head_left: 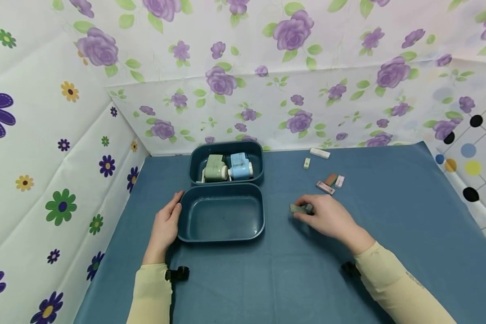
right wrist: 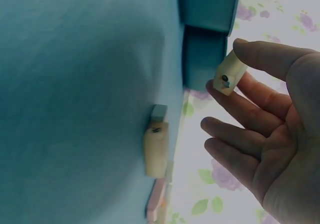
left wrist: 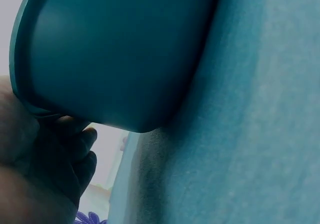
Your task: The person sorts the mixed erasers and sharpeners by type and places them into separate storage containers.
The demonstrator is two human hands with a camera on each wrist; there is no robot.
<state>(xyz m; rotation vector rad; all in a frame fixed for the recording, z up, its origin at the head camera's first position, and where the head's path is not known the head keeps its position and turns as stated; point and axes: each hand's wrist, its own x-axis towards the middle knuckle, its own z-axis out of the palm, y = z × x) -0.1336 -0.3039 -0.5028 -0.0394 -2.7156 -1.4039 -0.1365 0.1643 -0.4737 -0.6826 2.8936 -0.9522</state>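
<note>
My right hand (head_left: 304,210) hovers low over the blue cloth and pinches a small pale green eraser (head_left: 296,208) between thumb and forefinger; the right wrist view shows that eraser (right wrist: 230,70) in the right hand (right wrist: 223,83), with the other fingers spread loosely. To the left, my left hand (head_left: 174,211) holds the left wall of the near dark teal tub (head_left: 222,236), thumb at its rim. Seen from the left wrist, fingers (left wrist: 82,151) curl under the tub (left wrist: 115,49). This tub has nothing in it.
A second teal tub (head_left: 194,168) behind the first holds a green (head_left: 215,168) and a blue (head_left: 240,166) boxy item. Several small erasers (head_left: 330,182) lie scattered beyond my right hand, and a white one (head_left: 320,153) lies near the flowered back wall.
</note>
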